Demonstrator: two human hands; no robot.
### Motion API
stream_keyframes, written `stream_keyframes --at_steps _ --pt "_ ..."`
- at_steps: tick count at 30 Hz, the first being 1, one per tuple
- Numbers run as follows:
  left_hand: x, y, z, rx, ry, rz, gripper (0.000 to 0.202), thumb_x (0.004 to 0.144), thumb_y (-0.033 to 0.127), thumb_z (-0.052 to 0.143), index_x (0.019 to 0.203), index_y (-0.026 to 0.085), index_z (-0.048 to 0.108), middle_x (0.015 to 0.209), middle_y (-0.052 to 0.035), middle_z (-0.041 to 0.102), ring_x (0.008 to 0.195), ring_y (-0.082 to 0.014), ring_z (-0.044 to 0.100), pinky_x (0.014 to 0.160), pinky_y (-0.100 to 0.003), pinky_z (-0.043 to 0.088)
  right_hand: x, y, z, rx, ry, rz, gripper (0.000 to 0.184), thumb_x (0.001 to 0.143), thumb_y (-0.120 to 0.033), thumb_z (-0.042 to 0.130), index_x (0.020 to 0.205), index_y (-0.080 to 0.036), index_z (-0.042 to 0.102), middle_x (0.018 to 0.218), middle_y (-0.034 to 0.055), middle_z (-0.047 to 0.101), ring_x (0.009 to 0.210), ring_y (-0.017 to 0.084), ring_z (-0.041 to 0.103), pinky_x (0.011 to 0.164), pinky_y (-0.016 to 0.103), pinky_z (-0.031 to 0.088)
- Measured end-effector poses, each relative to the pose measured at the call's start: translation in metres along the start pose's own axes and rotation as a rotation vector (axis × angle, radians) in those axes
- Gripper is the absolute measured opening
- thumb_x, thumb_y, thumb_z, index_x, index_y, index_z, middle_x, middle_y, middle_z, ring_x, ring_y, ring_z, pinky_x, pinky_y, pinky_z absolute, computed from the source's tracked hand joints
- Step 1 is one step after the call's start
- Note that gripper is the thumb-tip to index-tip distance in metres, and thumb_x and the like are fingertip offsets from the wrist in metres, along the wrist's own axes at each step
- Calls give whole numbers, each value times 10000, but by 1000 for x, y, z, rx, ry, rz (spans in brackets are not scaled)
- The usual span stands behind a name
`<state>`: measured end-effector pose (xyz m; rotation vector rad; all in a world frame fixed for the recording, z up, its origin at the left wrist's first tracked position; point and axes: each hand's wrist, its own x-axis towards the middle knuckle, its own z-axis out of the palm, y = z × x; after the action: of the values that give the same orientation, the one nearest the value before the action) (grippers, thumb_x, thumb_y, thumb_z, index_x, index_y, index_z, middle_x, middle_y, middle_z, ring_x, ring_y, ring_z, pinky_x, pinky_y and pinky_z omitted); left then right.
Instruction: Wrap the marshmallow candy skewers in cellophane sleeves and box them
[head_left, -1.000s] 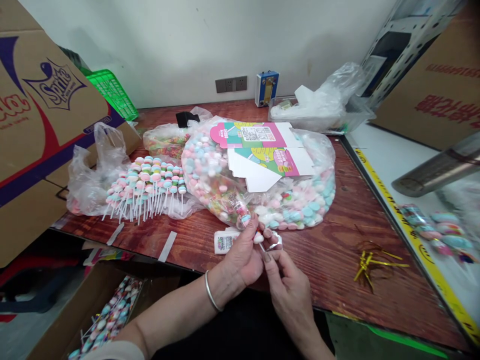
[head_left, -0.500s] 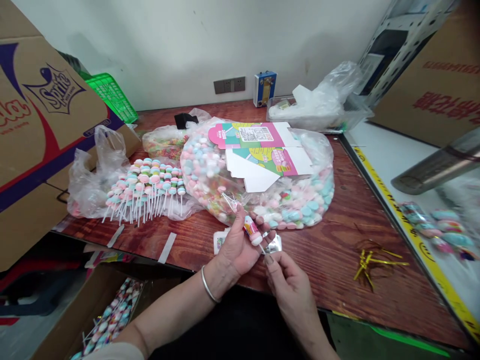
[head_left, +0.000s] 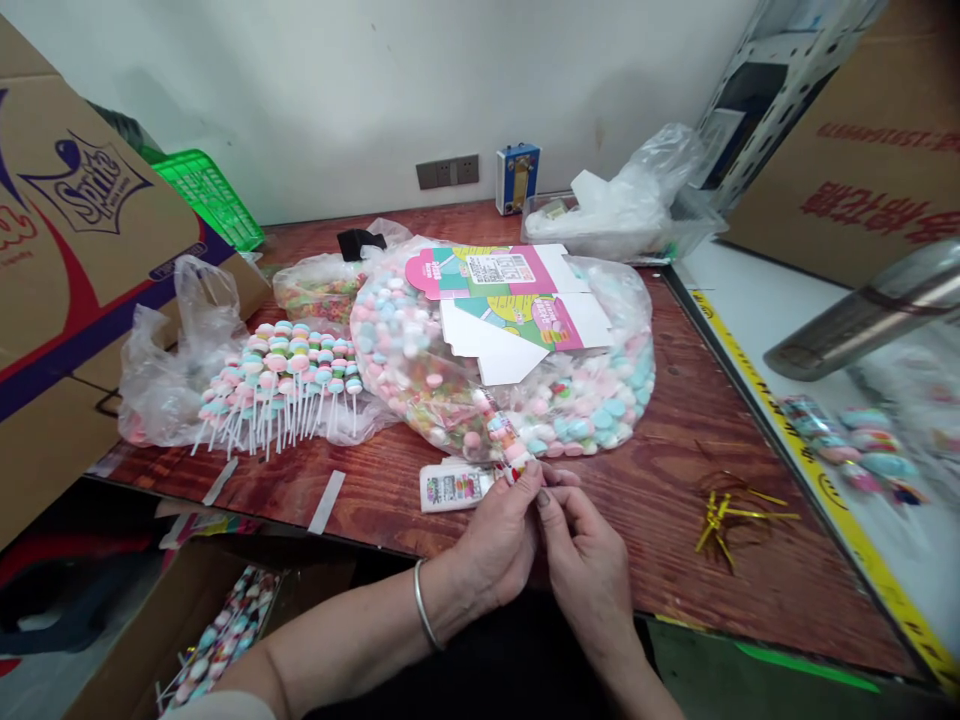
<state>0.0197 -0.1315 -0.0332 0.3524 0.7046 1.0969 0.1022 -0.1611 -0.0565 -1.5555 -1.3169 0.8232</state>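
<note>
A marshmallow lollipop (head_left: 508, 440) in a clear printed wrapper points up and away from me at the table's near edge. My left hand (head_left: 499, 545) is closed around its lower part, thumb on top. Against it, my right hand (head_left: 589, 555) pinches at the bottom end, where the stick is hidden by the fingers. Just beyond and left of my hands lies a stack of flat printed wrappers (head_left: 454, 487). Behind the lollipop spreads a large clear bag of pastel marshmallows (head_left: 600, 425), with a flattened printed carton (head_left: 499, 360) on top.
Bare marshmallow lollipops (head_left: 277, 385) lie piled at left on a plastic bag. Gold twist ties (head_left: 718, 520) rest at right. A carton (head_left: 112, 660) below the table edge holds wrapped lollipops. A metal flask (head_left: 847, 325) and wrapped candies (head_left: 862, 445) occupy the white surface at far right.
My left hand has turned from palm-up with open fingers to a closed grip on the lollipop's lower end. Both hands have come together, hiding the stick. The view has shifted slightly right.
</note>
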Motion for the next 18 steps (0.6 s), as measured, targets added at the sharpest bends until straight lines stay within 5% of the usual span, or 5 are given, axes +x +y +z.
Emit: stream_keyframes --at_steps 7,10,14,16,18 --pt "3 0 -4 214 -77 63 416 863 436 584 1170 169 668 1200 -108 659 1192 -244 535 1064 -369 345 0 -5 1 297 45 155 385 867 -506 541 1096 -202 599 1082 76 668 955 210 611 816 310 481" --pt "4 5 -10 338 -158 80 383 823 351 634 1165 185 680 1241 -93 648 1273 -254 472 1125 -390 259 1 -4 5 583 -56 232 306 861 -490 565 954 -206 631 850 23 662 744 159 593 655 256 477" --pt "2 16 -20 245 -301 -21 419 729 247 705 1146 211 695 1248 -83 648 1212 -267 526 1094 -405 300 4 3 7 808 -19 333 254 826 -458 637 806 -209 592 574 -72 451 461 70 346 421 182 275" --pt "2 18 -24 259 -253 -10 353 739 250 719 1088 192 722 1148 -93 695 1123 -250 580 1063 -393 331 5 5 4 762 -26 322 262 823 -461 642 791 -205 595 552 -82 399 452 66 297 417 181 251" --pt "3 17 -26 283 -146 34 262 740 262 737 983 167 756 1009 -89 735 1026 -225 615 1030 -370 356 5 3 1 633 -59 243 267 842 -466 616 825 -199 627 619 -51 490 539 90 414 513 196 365"
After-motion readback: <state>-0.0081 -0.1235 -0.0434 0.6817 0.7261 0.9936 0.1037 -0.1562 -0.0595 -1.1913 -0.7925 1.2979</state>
